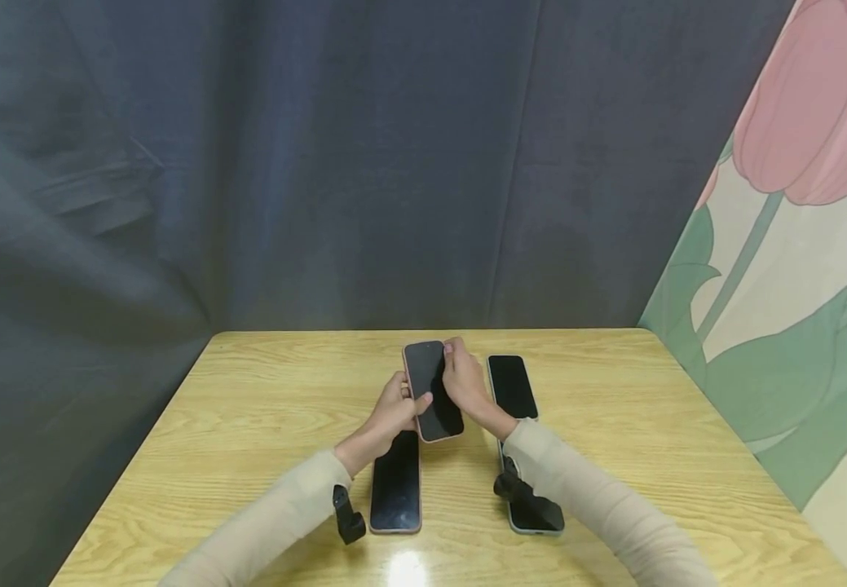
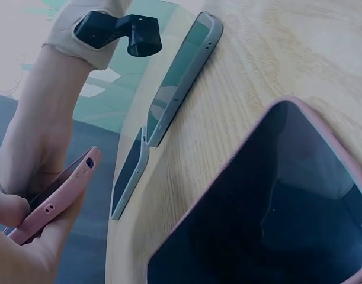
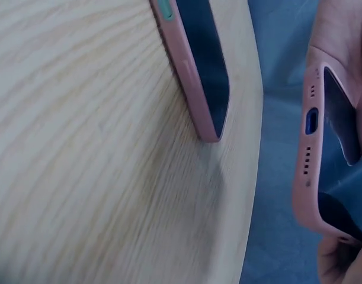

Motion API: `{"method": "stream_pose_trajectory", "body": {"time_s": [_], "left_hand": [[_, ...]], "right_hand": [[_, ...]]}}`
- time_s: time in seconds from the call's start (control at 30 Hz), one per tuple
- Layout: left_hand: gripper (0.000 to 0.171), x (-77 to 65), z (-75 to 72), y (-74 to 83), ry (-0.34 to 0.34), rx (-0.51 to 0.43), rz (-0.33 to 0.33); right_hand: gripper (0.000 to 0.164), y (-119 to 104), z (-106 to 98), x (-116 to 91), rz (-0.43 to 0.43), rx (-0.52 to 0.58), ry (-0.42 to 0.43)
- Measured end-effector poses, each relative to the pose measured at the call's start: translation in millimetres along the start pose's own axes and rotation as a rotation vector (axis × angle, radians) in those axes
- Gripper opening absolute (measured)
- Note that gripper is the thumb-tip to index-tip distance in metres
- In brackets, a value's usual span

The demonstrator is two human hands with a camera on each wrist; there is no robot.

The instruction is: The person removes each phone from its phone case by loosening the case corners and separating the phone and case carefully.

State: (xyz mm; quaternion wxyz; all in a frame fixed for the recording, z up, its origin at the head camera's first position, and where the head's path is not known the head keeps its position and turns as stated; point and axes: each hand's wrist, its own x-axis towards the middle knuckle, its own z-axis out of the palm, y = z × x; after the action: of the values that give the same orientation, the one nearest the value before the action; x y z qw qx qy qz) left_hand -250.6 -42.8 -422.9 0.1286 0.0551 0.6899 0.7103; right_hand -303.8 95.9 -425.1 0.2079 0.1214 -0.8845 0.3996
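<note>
A smartphone in a pink case point(image 1: 434, 391) is held up over the table, its dark screen facing up. My left hand point(image 1: 394, 412) grips it along the left side, with the thumb lying across the screen. My right hand point(image 1: 465, 379) holds its upper right edge, the fingers curled at the corner. In the right wrist view, the port end of the held phone's pink case point(image 3: 308, 154) faces the camera. Below my left hand a second phone in a pink case point(image 1: 396, 489) lies screen up on the table.
Right of the hands lie two phones in pale cases, an upper phone point(image 1: 513, 387) and a lower phone point(image 1: 536, 515) end to end, the lower one partly hidden by my right forearm. The wooden table point(image 1: 269, 383) meets a dark curtain point(image 1: 364, 204) behind and a flowered panel point(image 1: 819, 342) at right.
</note>
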Motion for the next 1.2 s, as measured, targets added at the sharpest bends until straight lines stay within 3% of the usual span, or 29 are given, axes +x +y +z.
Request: {"method": "stream_pose_trajectory", "body": {"time_s": [0.23,0.47,0.77,0.87,1.0,1.2], "left_hand": [[0.034,1.6,3.5,-2.0,0.035,0.028,0.003],[0.035,0.9,4.2,-1.1,0.035,0.047,0.006],[0.042,1.2,1.9,-3.9,0.028,0.047,-0.013],[0.049,1.3,1.5,-5.7,0.043,0.074,0.019],[0.046,-0.6,0.7,-7.4,0.060,0.104,0.047],[0.028,0.4,-3.7,-10.7,0.087,0.074,0.024]], "right_hand": [[0.026,-5,0,0,0.104,-0.021,0.046],[0.022,-11,-6,2,0.202,0.046,0.017],[0.022,-15,-10,3,0.340,0.185,-0.035],[0.024,-17,-12,3,0.381,0.272,-0.072],[0.028,-18,-17,1,0.386,0.319,-0.130],[0.030,-19,-20,0,0.334,0.366,-0.190]]}}
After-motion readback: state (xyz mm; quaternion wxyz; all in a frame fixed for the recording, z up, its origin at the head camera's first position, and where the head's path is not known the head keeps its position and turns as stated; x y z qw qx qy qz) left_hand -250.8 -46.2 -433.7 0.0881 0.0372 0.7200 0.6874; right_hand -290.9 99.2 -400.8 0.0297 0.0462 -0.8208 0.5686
